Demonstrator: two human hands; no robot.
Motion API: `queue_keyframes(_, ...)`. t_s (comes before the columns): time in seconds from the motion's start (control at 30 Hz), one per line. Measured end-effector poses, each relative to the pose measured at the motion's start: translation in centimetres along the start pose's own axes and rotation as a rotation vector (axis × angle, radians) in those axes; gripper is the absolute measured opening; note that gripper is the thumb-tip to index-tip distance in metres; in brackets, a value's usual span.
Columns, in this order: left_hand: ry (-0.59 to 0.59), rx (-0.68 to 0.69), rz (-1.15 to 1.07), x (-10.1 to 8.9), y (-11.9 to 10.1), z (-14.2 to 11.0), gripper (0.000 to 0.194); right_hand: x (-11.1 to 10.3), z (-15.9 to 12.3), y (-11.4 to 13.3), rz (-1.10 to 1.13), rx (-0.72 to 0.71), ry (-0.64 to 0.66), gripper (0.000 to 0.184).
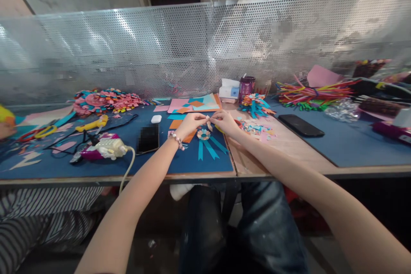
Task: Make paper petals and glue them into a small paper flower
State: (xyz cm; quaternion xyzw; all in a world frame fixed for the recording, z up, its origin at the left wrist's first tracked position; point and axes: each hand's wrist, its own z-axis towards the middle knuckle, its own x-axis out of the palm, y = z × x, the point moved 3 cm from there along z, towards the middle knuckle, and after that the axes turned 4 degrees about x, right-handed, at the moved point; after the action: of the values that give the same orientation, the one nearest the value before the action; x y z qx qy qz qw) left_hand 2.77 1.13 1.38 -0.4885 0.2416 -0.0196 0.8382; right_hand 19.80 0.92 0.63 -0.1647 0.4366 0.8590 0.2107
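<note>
My left hand (192, 123) and my right hand (226, 122) meet above the blue mat, fingertips pinched together. Between them is a small peach-coloured piece (209, 125), perhaps a folded strip of paper or felt; its exact shape is too small to make out. Just below lies a round peach-and-teal rosette (203, 135), with several teal strips (210, 150) fanning out toward me. Orange and teal sheets (176, 124) lie partly behind my left hand. Beside my right wrist is a pile of small coloured scraps (258, 129).
A glue gun (105, 147) with its cord, a phone (148, 138) and a white earbud case (156, 119) lie left. Behind stand a tissue box (229, 90) and purple cup (247, 87). Another phone (301, 125) lies right. A perforated metal screen (180, 51) borders the table. Someone sits left.
</note>
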Motion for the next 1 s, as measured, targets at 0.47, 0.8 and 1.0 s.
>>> queue_keyframes(0.47, -0.115, -0.043, 0.007, -0.8, -0.4, -0.2, 0.028, 0.4, 0.1, -0.8, -0.341, 0.053, -0.006, 0.026)
queue_keyframes(0.8, -0.160, -0.057, 0.072, -1.2, 0.5, 0.0, 0.029, 1.9, 0.4, -0.6, -0.614, 0.099, 0.122, 0.033)
queue_keyframes(1.0, -0.163, -0.038, 0.062, -1.4, 0.2, -0.1, 0.028, 1.5, 0.7, -0.6, -0.484, 0.196, 0.083, 0.022)
